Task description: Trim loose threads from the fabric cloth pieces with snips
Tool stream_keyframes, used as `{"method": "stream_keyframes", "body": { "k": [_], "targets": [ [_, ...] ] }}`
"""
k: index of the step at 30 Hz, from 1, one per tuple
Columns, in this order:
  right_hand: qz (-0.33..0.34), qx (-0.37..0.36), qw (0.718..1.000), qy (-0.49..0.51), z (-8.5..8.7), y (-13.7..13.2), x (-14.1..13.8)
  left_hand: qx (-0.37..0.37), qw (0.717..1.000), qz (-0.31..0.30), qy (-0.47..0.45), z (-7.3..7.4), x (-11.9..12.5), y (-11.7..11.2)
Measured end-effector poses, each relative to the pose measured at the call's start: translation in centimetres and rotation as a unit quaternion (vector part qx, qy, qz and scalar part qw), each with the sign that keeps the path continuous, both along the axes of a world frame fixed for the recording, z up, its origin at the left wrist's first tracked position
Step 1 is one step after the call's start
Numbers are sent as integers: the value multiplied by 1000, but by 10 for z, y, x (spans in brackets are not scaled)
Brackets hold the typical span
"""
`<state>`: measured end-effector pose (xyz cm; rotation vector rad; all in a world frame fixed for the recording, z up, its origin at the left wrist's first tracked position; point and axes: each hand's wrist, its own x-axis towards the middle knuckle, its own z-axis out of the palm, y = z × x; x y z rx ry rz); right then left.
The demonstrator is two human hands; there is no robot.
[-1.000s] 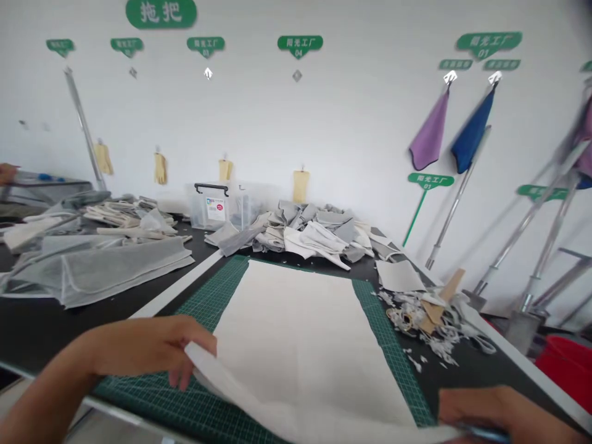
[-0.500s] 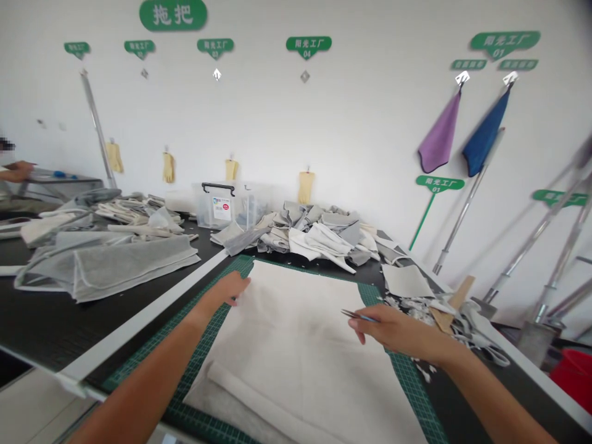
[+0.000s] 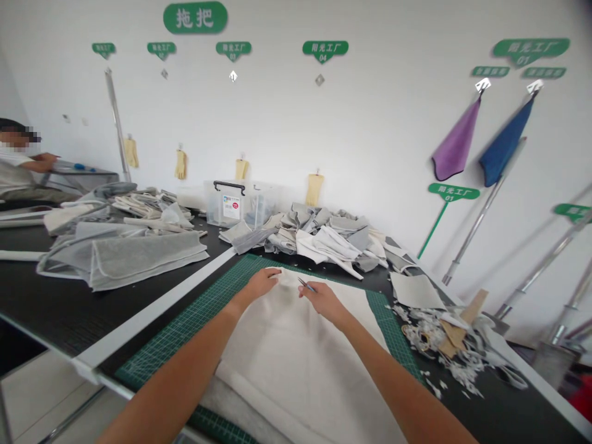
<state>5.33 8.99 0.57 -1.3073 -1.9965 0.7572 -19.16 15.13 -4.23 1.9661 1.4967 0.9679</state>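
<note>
A large off-white cloth point(image 3: 296, 351) lies across a green cutting mat point(image 3: 171, 327), its near part folded or rolled over. My left hand point(image 3: 264, 282) is closed on the cloth's far edge, pinching it and lifting it slightly. Just to its right, my right hand point(image 3: 324, 302) grips a slim pointed metal tool point(image 3: 305, 285) with a bluish handle. The tool's tips point toward the pinched edge, close to the left fingers. Whether it is snips or tweezers is too small to tell, and whether the tips touch the cloth is unclear.
Piles of grey and white cloth pieces point(image 3: 324, 237) lie behind the mat, with more folded cloths point(image 3: 148, 259) at left. A clear plastic box point(image 3: 235, 206) stands at the back. Scraps point(image 3: 448, 345) cover the right side. A co-worker point(image 3: 18, 166) sits far left.
My left hand has moved right along the far edge, gathering the cloth. My right hand has come left and away from me with the tool, close to the left. The view has turned left.
</note>
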Motion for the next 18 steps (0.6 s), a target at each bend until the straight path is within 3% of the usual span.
{"method": "stream_keyframes", "body": {
  "k": [3, 5, 8, 15, 18],
  "targets": [
    [-65, 60, 993, 80, -11, 21, -8, 59, 995, -84, -11, -2, 16, -8],
    [-104, 44, 982, 153, -18, 30, -13, 85, 988, -124, 17, 0, 28, -18],
    [-102, 6, 976, 193, -29, 37, -16, 123, 978, -149, 72, 4, 45, -35],
    [18, -124, 967, 221, -38, 36, 1, 90, 989, -58, 99, 10, 53, -43],
    [66, -137, 964, 216, -37, 33, 7, 84, 990, -51, 96, 12, 49, -43]
  ]
}}
